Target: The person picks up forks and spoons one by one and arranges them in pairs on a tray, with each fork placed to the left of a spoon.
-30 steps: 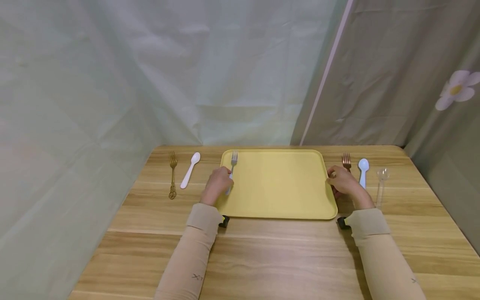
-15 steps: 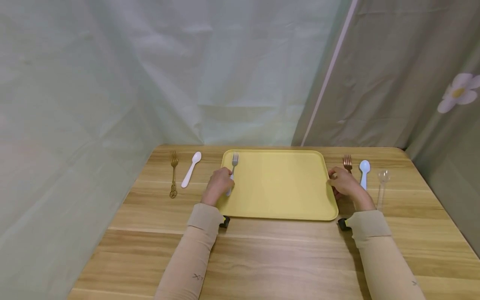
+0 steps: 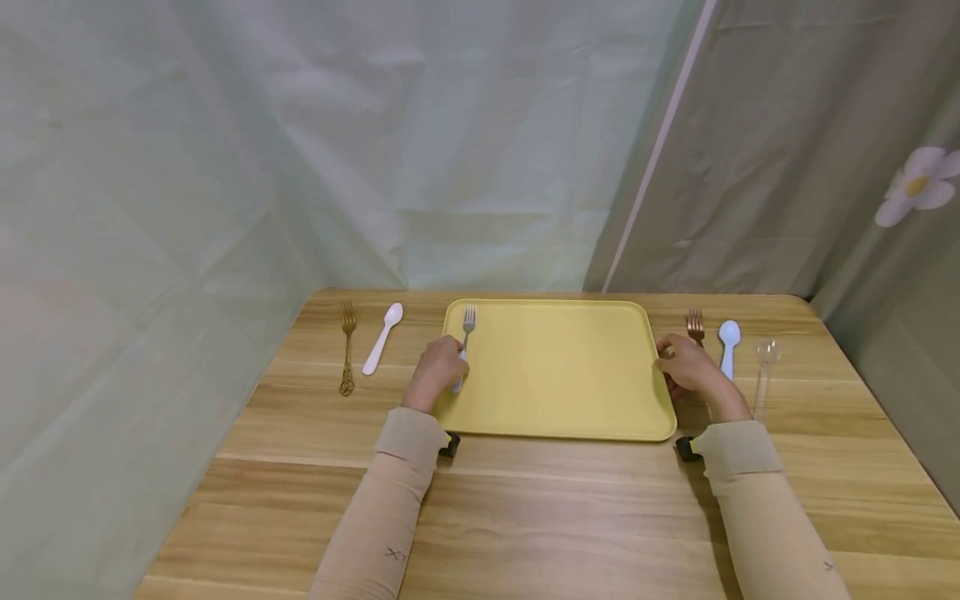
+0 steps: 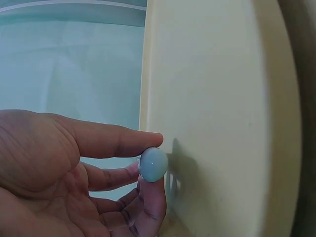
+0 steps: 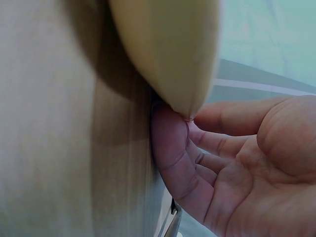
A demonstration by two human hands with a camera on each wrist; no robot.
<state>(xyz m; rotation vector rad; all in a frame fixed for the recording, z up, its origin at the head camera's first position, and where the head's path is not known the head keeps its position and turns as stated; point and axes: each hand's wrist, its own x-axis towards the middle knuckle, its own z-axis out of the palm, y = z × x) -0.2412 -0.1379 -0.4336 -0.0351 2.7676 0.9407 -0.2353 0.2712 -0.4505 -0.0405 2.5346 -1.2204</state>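
"What are you holding?"
"My left hand (image 3: 438,365) is pinching a pale-blue-handled fork (image 3: 467,327) above the yellow tray's (image 3: 562,367) left side. My right hand (image 3: 687,365) is pinching the tray's right rim."

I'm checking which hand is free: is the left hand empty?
No, in the head view the left hand grips the pale-handled fork at the left end of the yellow tray.
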